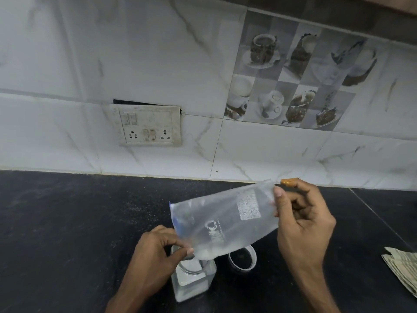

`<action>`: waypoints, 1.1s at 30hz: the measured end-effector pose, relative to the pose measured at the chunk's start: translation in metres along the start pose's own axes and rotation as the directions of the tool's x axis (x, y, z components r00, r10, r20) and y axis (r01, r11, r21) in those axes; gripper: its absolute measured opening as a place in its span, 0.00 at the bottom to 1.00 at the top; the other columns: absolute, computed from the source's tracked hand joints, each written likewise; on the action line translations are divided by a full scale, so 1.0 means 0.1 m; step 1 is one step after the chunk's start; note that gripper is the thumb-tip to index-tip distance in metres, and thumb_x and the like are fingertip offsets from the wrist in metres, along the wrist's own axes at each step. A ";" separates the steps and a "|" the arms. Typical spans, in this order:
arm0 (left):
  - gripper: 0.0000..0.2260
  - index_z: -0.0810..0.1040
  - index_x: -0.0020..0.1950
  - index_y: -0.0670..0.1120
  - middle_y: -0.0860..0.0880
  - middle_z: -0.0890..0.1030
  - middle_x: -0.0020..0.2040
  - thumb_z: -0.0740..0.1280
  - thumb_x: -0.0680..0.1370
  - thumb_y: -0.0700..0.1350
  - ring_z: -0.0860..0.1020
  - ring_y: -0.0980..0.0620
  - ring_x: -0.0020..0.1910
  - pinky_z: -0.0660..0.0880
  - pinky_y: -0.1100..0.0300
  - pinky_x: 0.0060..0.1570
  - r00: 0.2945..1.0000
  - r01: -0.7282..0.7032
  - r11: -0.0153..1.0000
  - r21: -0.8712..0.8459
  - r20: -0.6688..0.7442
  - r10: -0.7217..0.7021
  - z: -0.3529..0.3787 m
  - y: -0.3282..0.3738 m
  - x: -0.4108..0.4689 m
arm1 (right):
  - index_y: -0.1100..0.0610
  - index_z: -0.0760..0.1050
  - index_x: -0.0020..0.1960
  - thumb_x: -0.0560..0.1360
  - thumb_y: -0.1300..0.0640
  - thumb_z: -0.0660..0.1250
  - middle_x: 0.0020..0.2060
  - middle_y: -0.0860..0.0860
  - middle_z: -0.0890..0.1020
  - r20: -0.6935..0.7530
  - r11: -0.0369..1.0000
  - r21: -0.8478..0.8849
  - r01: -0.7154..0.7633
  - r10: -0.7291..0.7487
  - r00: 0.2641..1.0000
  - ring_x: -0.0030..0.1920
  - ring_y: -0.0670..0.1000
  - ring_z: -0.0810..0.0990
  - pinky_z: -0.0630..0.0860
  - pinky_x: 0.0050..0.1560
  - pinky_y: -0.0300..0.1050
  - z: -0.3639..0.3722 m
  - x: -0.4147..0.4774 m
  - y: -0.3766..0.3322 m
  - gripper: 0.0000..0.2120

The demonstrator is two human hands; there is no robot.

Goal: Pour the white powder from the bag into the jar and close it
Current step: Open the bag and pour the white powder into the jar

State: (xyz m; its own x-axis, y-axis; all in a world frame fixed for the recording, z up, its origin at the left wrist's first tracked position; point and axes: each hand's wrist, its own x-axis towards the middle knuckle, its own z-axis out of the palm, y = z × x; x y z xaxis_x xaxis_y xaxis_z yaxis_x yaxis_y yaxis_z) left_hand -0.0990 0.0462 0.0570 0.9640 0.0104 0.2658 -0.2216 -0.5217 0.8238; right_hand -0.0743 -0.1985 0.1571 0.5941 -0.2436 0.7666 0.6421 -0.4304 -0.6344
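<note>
A clear plastic zip bag (225, 220) with a blue strip along its mouth is tilted over a square clear jar (191, 281) standing on the black counter. A little white powder sits in the bag's lowest corner, right above the jar's open mouth, and white powder lies inside the jar. My left hand (155, 256) pinches the bag's lower left edge by the jar's mouth. The bag's raised right end is gripped by my right hand (302, 224). The jar's clear lid (242, 259) lies on the counter just right of the jar, partly behind the bag.
The black stone counter (67, 233) runs to a white marble-tiled wall with a switch and socket plate (149, 126). A folded newspaper (404, 267) lies at the right edge. Specks of powder dust the counter behind the bag.
</note>
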 end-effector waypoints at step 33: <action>0.16 0.85 0.42 0.66 0.71 0.84 0.42 0.82 0.68 0.44 0.82 0.60 0.47 0.81 0.54 0.49 0.999 0.007 1.000 -0.019 -0.038 -0.008 -0.02 -0.02 0.02 | 0.54 0.77 0.55 0.76 0.55 0.70 0.36 0.39 0.84 0.027 0.999 0.044 -0.025 0.023 0.999 0.32 0.40 0.81 0.76 0.35 0.28 0.04 0.00 -0.03 0.09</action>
State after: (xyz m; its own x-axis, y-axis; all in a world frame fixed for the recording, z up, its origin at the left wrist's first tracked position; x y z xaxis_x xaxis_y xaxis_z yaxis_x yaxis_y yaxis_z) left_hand -0.0971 0.0494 0.0569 0.9594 0.0463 0.2782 -0.2178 -0.5051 0.8351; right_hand -0.0739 -0.1935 0.1587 0.6218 -0.2300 0.7486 0.6478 -0.3860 -0.6567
